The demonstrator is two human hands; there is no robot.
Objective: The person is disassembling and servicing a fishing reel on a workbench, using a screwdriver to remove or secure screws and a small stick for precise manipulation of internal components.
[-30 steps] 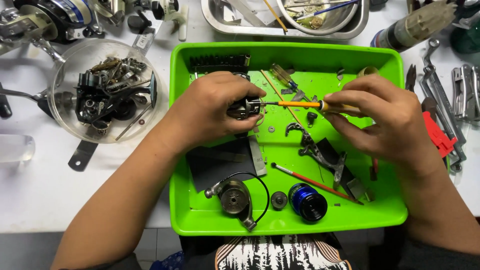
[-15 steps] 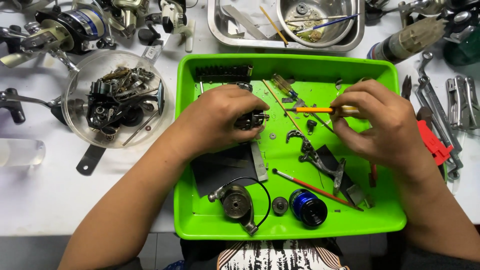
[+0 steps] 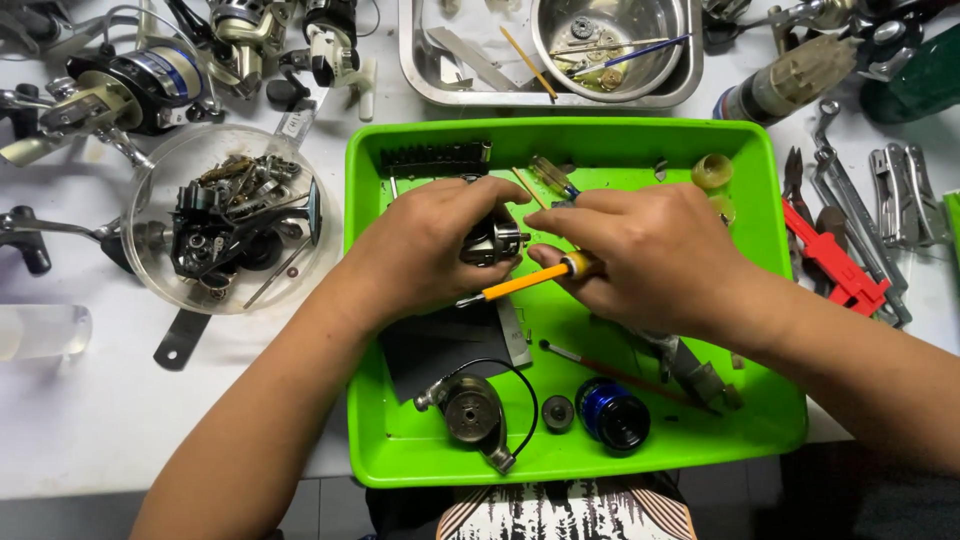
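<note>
The small metal reel part [image 3: 492, 242] sits over the green tray [image 3: 770, 300], gripped in the curled left hand [image 3: 425, 250], while the right hand [image 3: 645, 250] pinches an orange-handled screwdriver [image 3: 525, 281] whose tip seemingly meets the part, red pliers [image 3: 835, 262] lying farther right.

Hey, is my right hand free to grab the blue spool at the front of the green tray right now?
Probably not right away: the right hand is holding an orange-handled screwdriver. The path itself looks open, since the blue spool lies uncovered in the green tray, just beyond a thin brush.
</note>
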